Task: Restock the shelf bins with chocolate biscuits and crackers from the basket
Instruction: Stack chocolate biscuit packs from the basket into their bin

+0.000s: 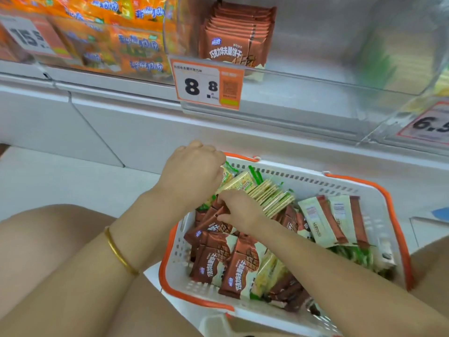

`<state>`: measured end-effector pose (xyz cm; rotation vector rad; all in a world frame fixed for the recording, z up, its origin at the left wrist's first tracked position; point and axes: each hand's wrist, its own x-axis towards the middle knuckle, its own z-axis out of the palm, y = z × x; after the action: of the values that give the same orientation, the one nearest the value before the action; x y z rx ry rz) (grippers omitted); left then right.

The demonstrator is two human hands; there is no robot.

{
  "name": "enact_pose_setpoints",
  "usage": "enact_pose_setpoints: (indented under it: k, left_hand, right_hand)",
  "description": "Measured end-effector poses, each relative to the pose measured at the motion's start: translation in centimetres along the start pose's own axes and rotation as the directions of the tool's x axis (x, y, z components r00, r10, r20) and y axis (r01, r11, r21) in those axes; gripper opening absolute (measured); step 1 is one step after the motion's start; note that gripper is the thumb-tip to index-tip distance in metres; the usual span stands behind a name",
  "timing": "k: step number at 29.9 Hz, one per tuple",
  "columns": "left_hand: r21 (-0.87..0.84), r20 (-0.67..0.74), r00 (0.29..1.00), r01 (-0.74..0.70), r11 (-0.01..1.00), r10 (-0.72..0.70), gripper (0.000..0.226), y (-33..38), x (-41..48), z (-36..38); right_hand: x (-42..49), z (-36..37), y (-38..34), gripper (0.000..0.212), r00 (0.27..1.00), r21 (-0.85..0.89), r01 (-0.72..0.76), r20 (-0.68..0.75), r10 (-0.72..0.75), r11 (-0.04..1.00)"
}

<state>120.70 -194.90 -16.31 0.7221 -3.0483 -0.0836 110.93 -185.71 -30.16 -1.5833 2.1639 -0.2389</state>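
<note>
Left hand (pixel 192 173) curled over cream-and-green cracker packets (pixel 264 194); right hand (pixel 240 212) pinching the top of a glossy brown chocolate biscuit packet (pixel 209 222). Both inside a white slotted plastic basket with orange rim (pixel 340 188), heaped with more brown packets. Above, a clear plastic shelf bin (pixel 315 79) with one upright row of matching biscuits (pixel 233 42), beside an orange price tag (pixel 206 85).

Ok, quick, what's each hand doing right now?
Left hand: curled round the cracker packs.
Right hand: pinching a chocolate biscuit pack.
</note>
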Motion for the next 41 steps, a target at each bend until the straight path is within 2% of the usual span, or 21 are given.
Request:
enact_pose_setpoints:
  k: [4,6,8,10,12,15,17,21,23,24,25,27,28,29,31,33,35,38,41]
  left_hand:
    - [0.049,0.066,0.998,-0.017,0.999,0.014,0.031,0.2,0.6,0.5]
    - [0.054,0.111,0.994,-0.024,0.998,0.018,0.032,0.2,0.7,0.5]
    - [0.029,0.183,0.983,-0.026,0.999,0.020,0.034,0.1,0.7,0.6]
    - [-0.032,0.255,0.967,-0.010,0.999,0.018,0.039,0.0,0.7,0.6]
    - [-0.187,0.297,0.955,0.035,0.982,0.022,0.042,0.0,1.0,0.3]
    - [-0.499,0.278,0.960,0.125,0.858,0.021,0.025,-0.1,1.5,-1.0]
    - [-0.616,0.228,0.973,0.122,0.778,0.027,0.016,0.0,1.6,-2.7]
    - [-0.744,0.080,0.996,0.035,0.667,0.036,0.007,0.0,2.0,-7.4]
    - [-0.782,-0.120,0.991,-0.052,0.621,-0.068,0.010,-0.3,2.7,-9.5]
    - [-0.788,-0.257,0.953,-0.108,0.607,-0.163,0.016,-0.6,3.3,-10.2]
    - [-0.774,-0.386,0.884,-0.155,0.614,-0.263,0.023,-1.0,3.9,-10.9]
    - [-0.658,-0.577,0.735,-0.161,0.736,-0.355,0.031,-1.6,4.9,-10.9]
    - [-0.558,-0.625,0.712,-0.120,0.821,-0.321,0.031,-1.8,5.4,-10.4]
    - [-0.454,-0.633,0.731,-0.084,0.887,-0.255,0.028,-2.0,5.8,-9.5]
    - [-0.288,-0.592,0.794,-0.049,0.956,-0.137,0.027,-2.1,6.3,-7.5]
    - [-0.191,-0.534,0.838,0.006,0.982,-0.109,0.037,-2.0,6.4,-6.4]
    - [-0.152,-0.518,0.848,0.034,0.988,-0.109,0.045,-2.0,6.3,-6.2]
    - [-0.148,-0.525,0.844,0.037,0.988,-0.110,0.046,-2.0,6.4,-6.1]
    - [-0.160,-0.513,0.851,0.040,0.986,-0.117,0.045,-1.9,6.5,-6.1]
  right_hand:
    - [0.0,-0.5,0.8,0.019,0.999,0.040,0.005,0.049,-0.007,0.999]
    - [-0.4,-1.9,1.2,0.015,0.998,0.203,0.005,0.060,-0.018,0.979]
    - [-1.4,-4.0,1.7,0.009,0.999,0.401,0.003,0.037,-0.020,0.916]
    - [-2.7,-6.7,1.9,0.020,1.000,0.561,-0.002,-0.003,0.005,0.828]
    - [-4.2,-9.5,1.9,0.021,0.998,0.698,-0.014,-0.034,0.053,0.716]
    - [-6.1,-13.3,1.7,0.012,0.982,0.817,-0.013,-0.097,0.161,0.577]
    - [-6.9,-15.7,1.0,0.009,0.980,0.835,-0.001,-0.109,0.167,0.550]
    - [-7.5,-21.7,-1.7,0.016,0.991,0.668,0.024,-0.111,0.068,0.744]
    - [-7.4,-25.3,-2.5,0.015,0.975,0.633,0.090,-0.214,0.062,0.769]
    - [-7.1,-27.1,-2.6,0.014,0.957,0.644,0.119,-0.278,0.087,0.756]
    - [-6.6,-28.7,-2.5,0.013,0.933,0.663,0.146,-0.339,0.120,0.734]
    - [-4.7,-31.1,-2.2,0.012,0.875,0.652,0.177,-0.448,0.186,0.737]
    - [-3.2,-31.7,-2.0,0.014,0.845,0.609,0.164,-0.493,0.209,0.776]
    - [-1.5,-31.9,-1.8,0.016,0.825,0.547,0.133,-0.523,0.214,0.826]
    - [2.2,-31.2,-1.6,0.020,0.830,0.402,0.039,-0.523,0.194,0.915]
    - [5.5,-29.8,-1.5,0.022,0.850,0.256,-0.030,-0.503,0.160,0.966]
    - [7.9,-28.7,-1.3,0.025,0.861,0.127,-0.065,-0.495,0.120,0.990]
    - [9.4,-28.3,-1.4,0.027,0.859,-0.124,-0.188,-0.502,0.102,0.974]
    - [9.8,-28.4,-2.0,0.038,0.871,-0.389,-0.249,-0.490,0.030,0.887]
